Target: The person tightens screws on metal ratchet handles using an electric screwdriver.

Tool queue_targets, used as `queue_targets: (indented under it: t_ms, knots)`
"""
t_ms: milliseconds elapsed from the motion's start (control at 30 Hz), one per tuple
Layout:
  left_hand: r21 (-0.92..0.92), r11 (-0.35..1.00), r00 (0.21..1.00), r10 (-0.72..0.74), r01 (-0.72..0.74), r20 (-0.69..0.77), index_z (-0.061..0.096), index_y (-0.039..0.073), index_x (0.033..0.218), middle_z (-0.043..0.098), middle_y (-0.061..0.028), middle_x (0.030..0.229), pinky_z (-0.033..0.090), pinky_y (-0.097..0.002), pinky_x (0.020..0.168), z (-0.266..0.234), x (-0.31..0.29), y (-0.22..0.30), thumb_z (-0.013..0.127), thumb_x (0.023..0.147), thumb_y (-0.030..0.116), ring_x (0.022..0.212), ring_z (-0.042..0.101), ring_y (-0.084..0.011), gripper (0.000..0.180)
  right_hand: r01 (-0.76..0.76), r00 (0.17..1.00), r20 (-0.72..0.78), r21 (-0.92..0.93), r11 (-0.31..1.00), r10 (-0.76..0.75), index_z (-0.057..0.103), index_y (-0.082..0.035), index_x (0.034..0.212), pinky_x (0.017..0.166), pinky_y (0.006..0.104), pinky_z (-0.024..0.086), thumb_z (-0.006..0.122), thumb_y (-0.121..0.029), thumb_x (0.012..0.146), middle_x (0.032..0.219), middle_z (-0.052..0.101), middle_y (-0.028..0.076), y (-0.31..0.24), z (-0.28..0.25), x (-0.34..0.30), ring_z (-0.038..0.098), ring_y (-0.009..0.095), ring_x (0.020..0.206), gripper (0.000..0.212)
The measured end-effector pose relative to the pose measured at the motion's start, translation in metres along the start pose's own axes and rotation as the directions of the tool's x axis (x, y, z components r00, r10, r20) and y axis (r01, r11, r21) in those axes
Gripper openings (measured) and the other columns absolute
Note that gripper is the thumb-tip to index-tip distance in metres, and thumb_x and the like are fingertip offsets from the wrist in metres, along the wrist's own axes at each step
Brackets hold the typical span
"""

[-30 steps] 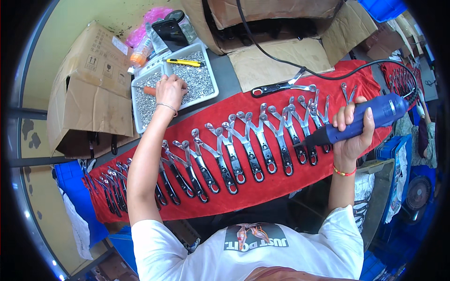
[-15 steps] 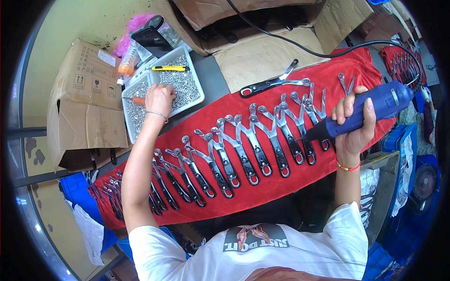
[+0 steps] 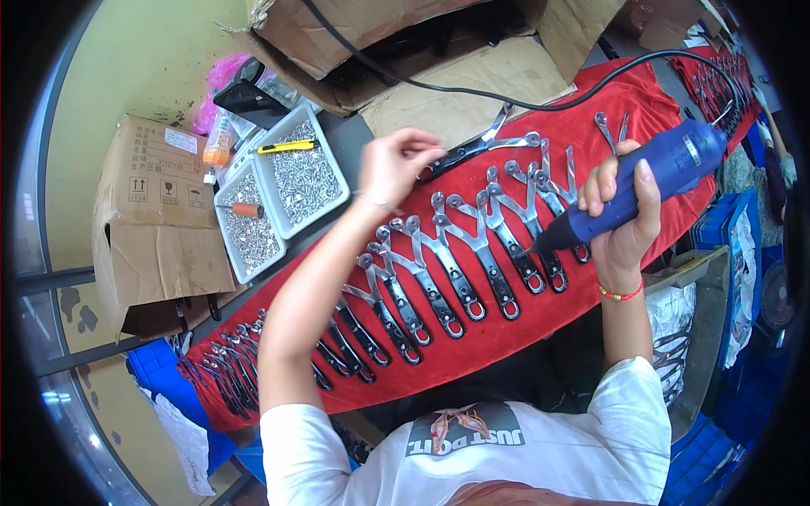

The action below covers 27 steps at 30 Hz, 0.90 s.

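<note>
My right hand [image 3: 620, 202] is wrapped round a blue corded electric screwdriver [image 3: 650, 181]. Its dark nose points left and down, its tip over the row of hand tools on the red cloth. These metal hand tools [image 3: 456, 253] have black handles, ring-shaped ends and forked, Y-like heads. My left hand [image 3: 395, 166] hovers at the far edge of the row, fingertips pinched together. Whatever may be between them is too small to make out. Just beyond those fingers lies a separate tool [image 3: 472, 152] of the same forked kind, set crosswise.
White trays [image 3: 325, 202] of small metal fasteners stand at the left, with a yellow utility knife [image 3: 288, 146] and an orange-handled tool [image 3: 246, 210]. Cardboard boxes [image 3: 164, 177] stand left and at the back. A black cable [image 3: 456, 89] crosses behind the red cloth [image 3: 515, 341].
My left hand has left the fastener tray and moved right, over to the tools on the cloth. My right hand still grips the screwdriver. The view has shifted slightly.
</note>
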<state>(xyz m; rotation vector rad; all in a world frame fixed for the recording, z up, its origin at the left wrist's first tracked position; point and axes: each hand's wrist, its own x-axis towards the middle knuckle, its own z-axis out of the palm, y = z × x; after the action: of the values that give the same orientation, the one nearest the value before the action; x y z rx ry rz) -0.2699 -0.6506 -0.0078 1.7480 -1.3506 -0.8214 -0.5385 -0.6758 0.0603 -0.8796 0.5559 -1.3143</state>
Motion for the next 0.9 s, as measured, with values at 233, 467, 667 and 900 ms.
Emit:
queue_targets:
  t_ms: [233, 467, 667, 900]
  knots:
    - [-0.034, 0.999, 0.999, -0.036, 0.037, 0.036, 0.067, -0.001, 0.093, 0.071, -0.0082, 0.084, 0.051, -0.0206, 0.070, 0.038, 0.024, -0.028, 0.073, 0.078, 0.008, 0.076, 0.065, -0.0083, 0.018, 0.015, 1.000, -0.019, -0.029, 0.999, -0.016, 0.045, -0.002, 0.110, 0.054, 0.0266, 0.045, 0.047, -0.029, 0.094, 0.067, 0.047, 0.004, -0.006, -0.014, -0.009, 0.049, 0.011, 0.053, 0.031]
    - [0.110, 0.990, 0.996, 0.081, -0.084, 0.033, 0.068, 0.001, 0.092, 0.071, -0.0088, 0.085, 0.052, -0.0232, 0.069, 0.037, 0.027, -0.025, 0.073, 0.077, 0.008, 0.075, 0.067, -0.0114, 0.017, -0.023, 0.996, -0.083, 0.050, 0.999, 0.027, 0.047, -0.003, 0.108, 0.053, 0.0272, 0.046, 0.048, -0.028, 0.094, 0.066, 0.049, 0.004, -0.001, -0.018, -0.007, 0.051, 0.012, 0.053, 0.029]
    - [0.132, 0.988, 0.996, 0.080, -0.084, 0.031, 0.069, 0.004, 0.092, 0.071, -0.0084, 0.081, 0.051, -0.0264, 0.067, 0.038, 0.021, -0.011, 0.073, 0.076, 0.009, 0.072, 0.068, -0.0156, 0.017, -0.017, 0.997, -0.080, 0.036, 0.999, 0.020, 0.047, -0.002, 0.109, 0.053, 0.0269, 0.045, 0.048, -0.028, 0.094, 0.066, 0.049, 0.004, 0.001, -0.020, -0.008, 0.051, 0.012, 0.053, 0.030]
    - [0.561, 0.665, 0.837, 0.538, -0.493, 0.098, 0.071, 0.012, 0.094, 0.068, -0.0017, 0.088, 0.045, -0.0343, 0.081, 0.034, 0.011, -0.021, 0.065, 0.073, 0.006, 0.086, 0.061, -0.0218, 0.022, -0.004, 0.996, -0.084, 0.019, 1.000, 0.005, 0.047, -0.002, 0.109, 0.053, 0.0270, 0.046, 0.048, -0.028, 0.094, 0.066, 0.049, 0.004, -0.004, -0.021, -0.007, 0.051, 0.012, 0.053, 0.030]
